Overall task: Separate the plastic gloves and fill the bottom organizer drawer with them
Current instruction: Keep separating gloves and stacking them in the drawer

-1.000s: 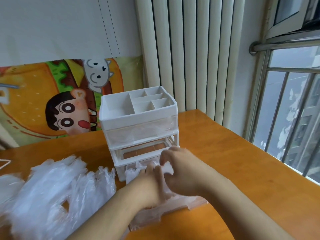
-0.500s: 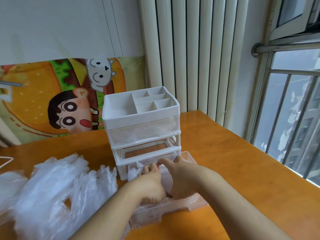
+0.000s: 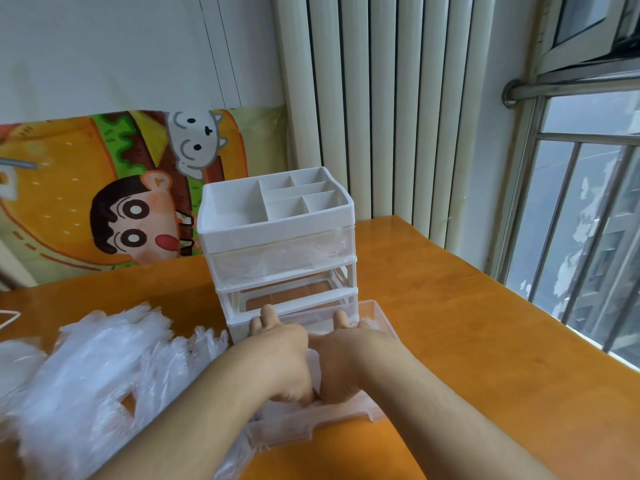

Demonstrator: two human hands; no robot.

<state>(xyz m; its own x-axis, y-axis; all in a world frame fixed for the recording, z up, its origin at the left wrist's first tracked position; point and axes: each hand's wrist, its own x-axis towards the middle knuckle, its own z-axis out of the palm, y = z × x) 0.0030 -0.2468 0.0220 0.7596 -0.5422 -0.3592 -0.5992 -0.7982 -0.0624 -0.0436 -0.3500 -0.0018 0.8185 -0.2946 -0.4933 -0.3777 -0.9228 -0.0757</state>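
Both hands pressing gloves into the drawer

Left hand (image 3: 277, 355) and right hand (image 3: 349, 358) are lying flat, fingers straight, inside the pulled-out bottom drawer (image 3: 375, 315) of the organizer (image 3: 277, 233); loose gloves (image 3: 86, 372) are lying left on the tabletop (image 3: 485, 341).

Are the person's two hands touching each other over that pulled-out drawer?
Touching. The head view shows the left hand and right hand pressed side by side, no gap between them, over the drawer.

Orange wooden table (image 3: 467, 341): white organizer (image 3: 277, 237) at center, pulled-out clear drawer (image 3: 377, 313) in front, plastic gloves (image 3: 86, 368) heaped left.
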